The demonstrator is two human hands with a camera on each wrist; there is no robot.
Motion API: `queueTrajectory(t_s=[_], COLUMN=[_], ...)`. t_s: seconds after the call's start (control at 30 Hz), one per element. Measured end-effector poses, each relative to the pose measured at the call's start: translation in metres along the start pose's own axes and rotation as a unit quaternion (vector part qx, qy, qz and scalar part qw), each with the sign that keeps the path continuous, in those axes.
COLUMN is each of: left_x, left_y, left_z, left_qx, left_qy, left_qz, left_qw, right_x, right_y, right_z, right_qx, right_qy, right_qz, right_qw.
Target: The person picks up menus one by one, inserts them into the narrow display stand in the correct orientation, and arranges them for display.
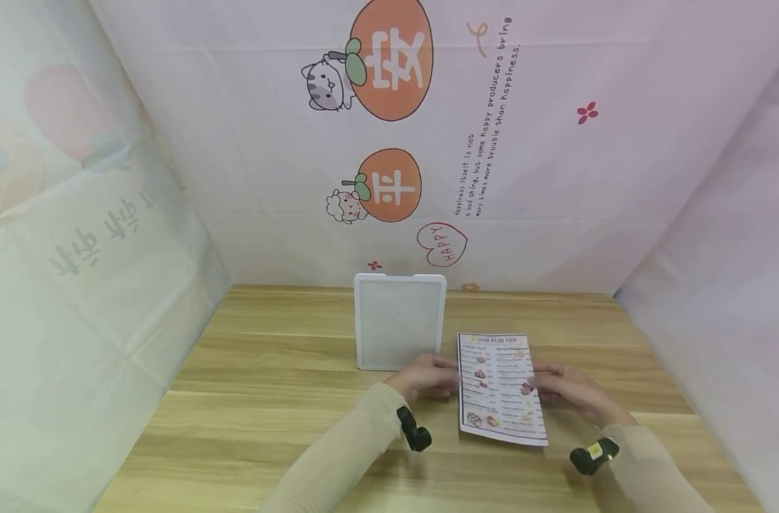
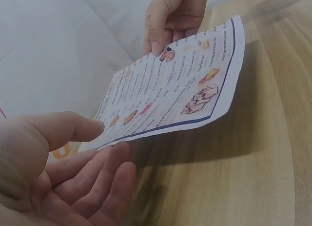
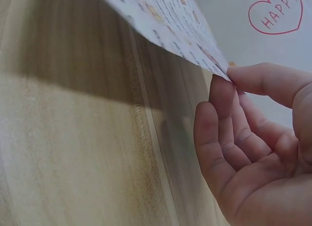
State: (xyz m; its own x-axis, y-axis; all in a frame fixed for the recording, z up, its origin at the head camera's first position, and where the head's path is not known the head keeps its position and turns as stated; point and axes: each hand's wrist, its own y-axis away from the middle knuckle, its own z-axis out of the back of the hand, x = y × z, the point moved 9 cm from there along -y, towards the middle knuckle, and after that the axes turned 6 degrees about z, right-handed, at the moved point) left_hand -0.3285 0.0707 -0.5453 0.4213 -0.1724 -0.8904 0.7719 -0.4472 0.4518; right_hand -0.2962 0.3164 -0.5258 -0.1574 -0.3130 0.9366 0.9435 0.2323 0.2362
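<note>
A printed paper menu (image 1: 501,392) headed "DIM SUM INN" is held up off the table by its two long sides. My left hand (image 1: 428,376) pinches its left edge, with the thumb (image 2: 80,128) on the printed face and the other fingers below. At the opposite edge, the right hand (image 1: 572,392) pinches the sheet between thumb and index finger, while its remaining fingers (image 3: 207,133) curve beneath. The sheet bows slightly, and its shadow falls on the wood. Behind the left hand stands a white-rimmed rectangular frame (image 1: 399,324) with a plain grey panel, its lower right corner partly hidden.
The wood-grain table (image 1: 268,399) meets a printed cloth backdrop (image 1: 524,178) behind, with hanging cloth at the left (image 1: 95,299) and right (image 1: 716,285). Dark wrist cameras sit on the left cuff (image 1: 415,429) and right cuff (image 1: 593,456).
</note>
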Motion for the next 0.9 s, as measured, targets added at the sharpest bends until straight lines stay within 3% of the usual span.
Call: queueTrajectory(t_s=[0.33, 0.63, 0.9], left_x=[-0.005, -0.013, -0.024], left_y=[-0.007, -0.011, -0.006], left_z=[0.005, 0.011, 0.011], left_qx=[-0.024, -0.072, -0.083], left_qy=[-0.019, -0.055, -0.077], left_qz=[-0.012, -0.025, -0.053], left_qw=[0.9995, 0.9956, 0.9921], right_x=[0.003, 0.004, 0.015], right_y=[-0.001, -0.005, -0.005], right_z=[0.001, 0.004, 0.010], right_qx=[-0.003, -0.007, -0.016], right_qy=[0.004, -0.024, 0.009], right_qz=[0.008, 0.012, 0.054], right_qw=[1.000, 1.000, 0.998])
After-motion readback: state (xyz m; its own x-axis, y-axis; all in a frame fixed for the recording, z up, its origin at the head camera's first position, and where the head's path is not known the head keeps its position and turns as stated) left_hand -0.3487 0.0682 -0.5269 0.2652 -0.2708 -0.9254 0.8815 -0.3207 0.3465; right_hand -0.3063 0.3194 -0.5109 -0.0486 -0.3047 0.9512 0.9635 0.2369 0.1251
